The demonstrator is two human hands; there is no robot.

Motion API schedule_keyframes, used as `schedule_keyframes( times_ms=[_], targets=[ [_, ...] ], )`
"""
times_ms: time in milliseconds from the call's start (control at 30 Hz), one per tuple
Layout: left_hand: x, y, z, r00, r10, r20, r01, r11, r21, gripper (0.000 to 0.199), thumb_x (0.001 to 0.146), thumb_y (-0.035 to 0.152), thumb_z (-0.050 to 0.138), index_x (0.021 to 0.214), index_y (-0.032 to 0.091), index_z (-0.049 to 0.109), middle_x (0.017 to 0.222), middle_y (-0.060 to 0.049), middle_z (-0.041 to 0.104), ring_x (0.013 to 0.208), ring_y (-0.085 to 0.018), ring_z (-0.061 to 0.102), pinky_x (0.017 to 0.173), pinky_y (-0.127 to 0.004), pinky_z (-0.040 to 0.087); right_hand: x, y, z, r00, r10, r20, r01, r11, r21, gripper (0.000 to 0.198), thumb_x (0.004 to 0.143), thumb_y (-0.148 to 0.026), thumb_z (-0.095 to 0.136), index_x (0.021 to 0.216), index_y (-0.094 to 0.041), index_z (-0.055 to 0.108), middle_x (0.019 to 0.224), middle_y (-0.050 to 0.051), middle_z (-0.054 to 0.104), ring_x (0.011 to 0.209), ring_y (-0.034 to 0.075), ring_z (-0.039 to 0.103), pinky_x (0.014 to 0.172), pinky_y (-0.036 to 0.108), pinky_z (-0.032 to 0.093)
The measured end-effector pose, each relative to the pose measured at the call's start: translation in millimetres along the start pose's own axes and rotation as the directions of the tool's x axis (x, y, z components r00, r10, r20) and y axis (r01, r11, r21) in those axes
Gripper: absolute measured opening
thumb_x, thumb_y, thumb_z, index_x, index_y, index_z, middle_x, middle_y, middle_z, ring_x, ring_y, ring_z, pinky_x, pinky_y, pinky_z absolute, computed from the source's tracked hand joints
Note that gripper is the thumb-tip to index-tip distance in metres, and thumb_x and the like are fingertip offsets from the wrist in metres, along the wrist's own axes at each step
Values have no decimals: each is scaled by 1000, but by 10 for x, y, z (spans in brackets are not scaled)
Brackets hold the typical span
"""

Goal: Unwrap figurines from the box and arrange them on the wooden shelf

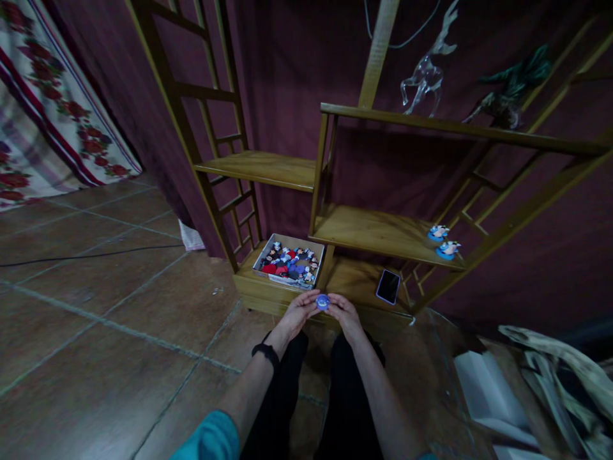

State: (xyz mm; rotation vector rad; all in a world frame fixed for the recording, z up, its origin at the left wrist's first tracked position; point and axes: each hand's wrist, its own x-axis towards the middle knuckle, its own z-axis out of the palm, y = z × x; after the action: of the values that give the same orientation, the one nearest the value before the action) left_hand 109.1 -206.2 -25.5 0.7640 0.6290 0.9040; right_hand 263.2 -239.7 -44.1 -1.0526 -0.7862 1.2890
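Note:
Between my two hands, above my knees, is a small round purple-blue disc (322,302) with a pale mark on top. The fingers of my left hand (300,311) pinch its left edge, and those of my right hand (345,313) grip its right edge. Just beyond them, on the lowest shelf, stands an open cardboard box (259,257) filled with several small figurines (288,260) in red, blue, black and white. Two small figurines on blue round bases (447,250) stand at the right end of the middle shelf.
A wooden shelf unit (268,167) stands ahead. A phone or tablet (388,286) lies on its bottom right shelf. On top are a clear deer ornament (425,76) and a green ornament (514,89). White boxes (491,390) and cloth (565,358) lie at right. A cable (90,255) crosses the floor.

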Motion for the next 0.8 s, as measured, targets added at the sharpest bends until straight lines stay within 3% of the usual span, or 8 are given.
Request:
schedule_keyframes(
  times_ms=[433, 800],
  targets=[
    [15, -23, -28, 1000, -30, -7, 30, 1000, 5, 36, 63, 20, 73, 97, 10, 64, 95, -13, 67, 82, -18, 63, 84, -34, 45, -24, -34, 13, 996, -90, 6, 90, 993, -75, 30, 64, -34, 68, 90, -22, 64, 88, 3, 68, 79, 18, 60, 71, 30, 48],
    [4, -1, -18, 999, -33, -13, 33, 999, 17, 39, 62, 22, 74, 97, 10, 64, 91, -12, 68, 79, -17, 63, 82, -32, 44, -44, -52, 12, 990, -136, 43, 141, 981, -132, 25, 68, -33, 64, 90, -22, 64, 89, 2, 67, 82, 18, 60, 75, 30, 46]
  ],
)
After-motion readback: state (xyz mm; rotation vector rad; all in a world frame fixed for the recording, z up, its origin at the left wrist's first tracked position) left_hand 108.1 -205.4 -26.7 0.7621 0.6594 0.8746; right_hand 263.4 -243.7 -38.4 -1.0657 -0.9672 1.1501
